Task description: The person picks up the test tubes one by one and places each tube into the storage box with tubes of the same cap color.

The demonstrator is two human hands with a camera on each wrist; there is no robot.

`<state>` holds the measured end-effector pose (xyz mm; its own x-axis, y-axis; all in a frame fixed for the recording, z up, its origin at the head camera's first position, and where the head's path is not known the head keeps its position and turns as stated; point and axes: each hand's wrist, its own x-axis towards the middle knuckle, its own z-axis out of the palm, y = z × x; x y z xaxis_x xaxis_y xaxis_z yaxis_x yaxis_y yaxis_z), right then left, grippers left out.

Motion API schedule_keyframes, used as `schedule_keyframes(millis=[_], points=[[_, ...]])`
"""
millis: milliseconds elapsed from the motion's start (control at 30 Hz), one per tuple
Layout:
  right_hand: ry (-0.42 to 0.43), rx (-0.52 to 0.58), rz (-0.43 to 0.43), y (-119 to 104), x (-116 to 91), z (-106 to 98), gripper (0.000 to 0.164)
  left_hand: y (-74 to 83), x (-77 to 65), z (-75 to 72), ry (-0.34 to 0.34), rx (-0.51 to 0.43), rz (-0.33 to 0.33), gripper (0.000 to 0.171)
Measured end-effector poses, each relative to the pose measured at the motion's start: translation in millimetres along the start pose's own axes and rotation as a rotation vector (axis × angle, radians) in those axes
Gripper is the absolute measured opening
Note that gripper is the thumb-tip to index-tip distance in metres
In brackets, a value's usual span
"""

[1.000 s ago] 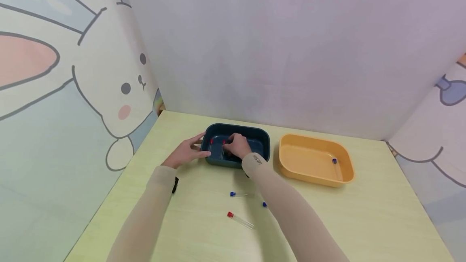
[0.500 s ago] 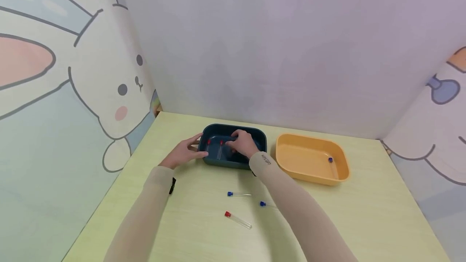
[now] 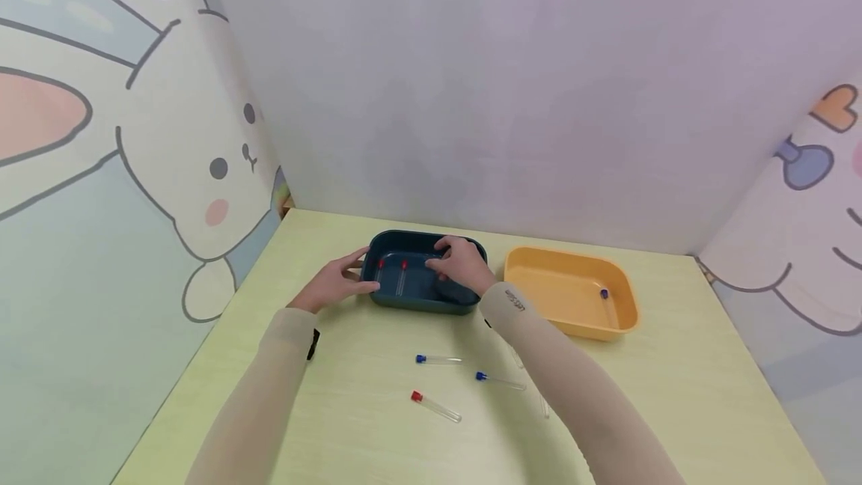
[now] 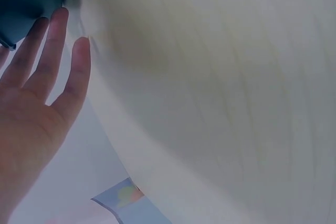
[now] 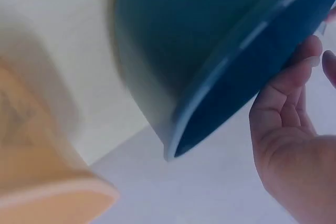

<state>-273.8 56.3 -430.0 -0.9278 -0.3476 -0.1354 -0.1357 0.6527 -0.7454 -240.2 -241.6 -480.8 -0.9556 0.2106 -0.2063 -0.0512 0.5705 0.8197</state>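
Observation:
A dark blue bin [image 3: 420, 305] stands near the back of the table, with two red-capped test tubes, one [image 3: 381, 265] at its left and another [image 3: 404, 266] beside it. My left hand [image 3: 333, 283] rests at the bin's left end, fingers spread; in the left wrist view its fingertips reach the blue wall. Over the right half of the bin is my right hand [image 3: 465, 264], fingers loosely bent and nothing between thumb and fingertips. The right wrist view shows this right hand [image 5: 289, 124] beyond the bin's rim.
To the right stands a yellow bin [image 3: 552, 283] holding a blue-capped tube [image 3: 604, 295]. In front lie blue-capped tubes, one left [image 3: 438, 359] and one right [image 3: 500, 381], plus a red-capped tube [image 3: 436, 406]. The right sleeve [image 3: 572, 380] partly covers two more tubes.
My right hand has let go of the second red-capped tube in the blue bin and moved up and right, its fingers opening. The left hand stays at the bin's end.

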Motion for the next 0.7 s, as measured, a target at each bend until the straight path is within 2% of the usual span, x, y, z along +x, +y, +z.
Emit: schedule_keyframes(millis=[333,700], points=[[-0.035,-0.038,-0.04,-10.5,-26.3,-12.8,0.048,1.2,3.1,-1.8,-0.001,0.005,0.025,0.092],[-0.067,-0.036,-0.092,-21.6,-58.6,-19.2,0.043,9.1,3.2,-5.3,0.002,0.108,0.018,0.096]])
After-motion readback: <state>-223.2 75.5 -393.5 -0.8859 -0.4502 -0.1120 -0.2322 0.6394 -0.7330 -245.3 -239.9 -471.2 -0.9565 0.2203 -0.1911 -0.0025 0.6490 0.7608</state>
